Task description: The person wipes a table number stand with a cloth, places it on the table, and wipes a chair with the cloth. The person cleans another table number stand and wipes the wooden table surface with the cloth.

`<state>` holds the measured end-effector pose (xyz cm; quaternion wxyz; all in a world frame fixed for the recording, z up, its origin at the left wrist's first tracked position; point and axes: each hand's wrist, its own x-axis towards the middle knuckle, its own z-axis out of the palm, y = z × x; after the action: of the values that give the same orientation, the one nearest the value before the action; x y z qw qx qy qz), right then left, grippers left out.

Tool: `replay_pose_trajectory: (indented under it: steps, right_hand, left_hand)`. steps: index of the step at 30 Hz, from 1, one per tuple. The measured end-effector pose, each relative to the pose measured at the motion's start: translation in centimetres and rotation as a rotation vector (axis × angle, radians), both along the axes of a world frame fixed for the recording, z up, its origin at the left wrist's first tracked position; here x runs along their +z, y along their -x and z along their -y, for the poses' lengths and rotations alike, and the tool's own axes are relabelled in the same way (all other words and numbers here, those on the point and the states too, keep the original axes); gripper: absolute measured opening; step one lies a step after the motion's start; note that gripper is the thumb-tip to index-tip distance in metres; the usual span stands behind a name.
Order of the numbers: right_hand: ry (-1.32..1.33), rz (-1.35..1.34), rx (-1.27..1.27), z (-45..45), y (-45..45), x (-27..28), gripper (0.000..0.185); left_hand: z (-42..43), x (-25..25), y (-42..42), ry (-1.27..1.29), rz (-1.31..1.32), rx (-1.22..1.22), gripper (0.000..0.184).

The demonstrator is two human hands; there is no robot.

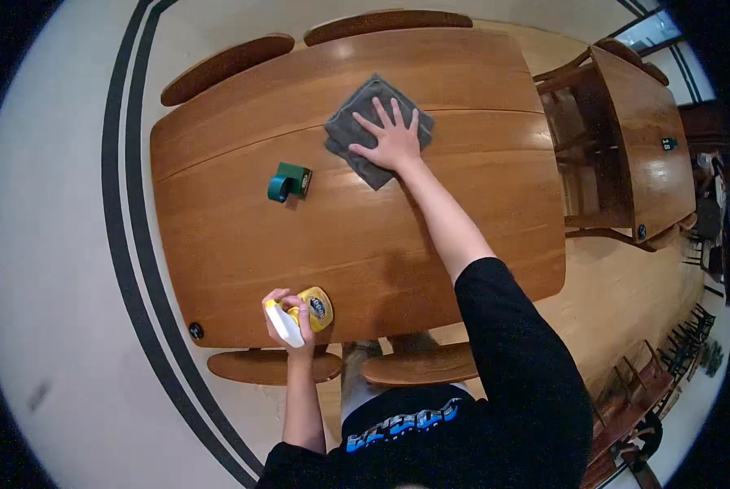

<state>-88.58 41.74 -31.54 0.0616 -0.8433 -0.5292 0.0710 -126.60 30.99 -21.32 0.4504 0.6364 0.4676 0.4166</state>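
My right hand [393,143] lies flat with its fingers spread on a folded dark grey cloth [352,122], toward the far side of the wooden table [381,236]. My left hand [299,326] is wrapped round the neck of a yellow spray bottle [319,306] with a white trigger head. The bottle is at the table's near edge, lower left; whether its base touches the tabletop I cannot tell. Between the two hands, farther left, stands a small green holder [295,178] with a rounded blue-green part on its side.
Chair backs line the table's far side [389,24] and near side [422,365]. A round black disc [196,330] sits at the near left corner. To the right stands another wooden table [650,155] bearing a small dark number block [669,144]. A person [646,436] is at the lower right.
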Motion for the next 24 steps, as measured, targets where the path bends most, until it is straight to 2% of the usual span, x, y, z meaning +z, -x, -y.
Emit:
replay_pose_trajectory:
  steps: [3, 6, 11, 15, 18, 20, 22, 23, 24]
  right_hand:
    - [-0.128, 0.045, 0.025, 3.9, 0.2, -1.4, 0.059]
    - [-0.268, 0.102, -0.075, 12.4, 4.2, -0.4, 0.06]
    - [-0.086, 0.066, -0.224, 23.5, 13.9, 0.8, 0.067]
    - [0.008, 0.043, -0.293, 24.7, 17.3, 0.8, 0.069]
    - [-0.006, 0.052, -0.287, 24.8, 17.7, 0.5, 0.069]
    - [-0.021, 0.081, -0.294, 24.8, 17.3, 0.2, 0.07]
    - [-0.027, 0.071, -0.295, 24.1, 17.0, 0.2, 0.07]
    - [-0.019, 0.062, -0.301, 24.2, 17.0, 0.3, 0.07]
    - [-0.007, 0.051, -0.306, 24.4, 17.2, 0.4, 0.071]
  left_hand:
    - [-1.0, -0.2, 1.3, 0.0, -0.042, 0.091, 0.042]
    - [-3.7, -0.3, 2.8, 0.014, -0.048, 0.172, 0.045]
    - [-8.5, -1.6, 4.6, -0.062, -0.031, 0.195, 0.045]
    - [-10.7, -1.6, 4.5, -0.068, -0.055, 0.175, 0.046]
    - [-9.9, -2.0, 5.7, 0.035, -0.098, 0.203, 0.05]
    - [-8.2, -3.0, 6.7, 0.247, -0.351, 0.333, 0.057]
    - [-5.8, -0.2, 6.7, 0.181, -0.904, 0.238, 0.06]
    - [-5.4, 3.8, 4.7, 0.448, -1.195, 0.01, 0.05]
    - [-4.8, 4.0, 3.9, 0.562, -1.005, -0.12, 0.046]
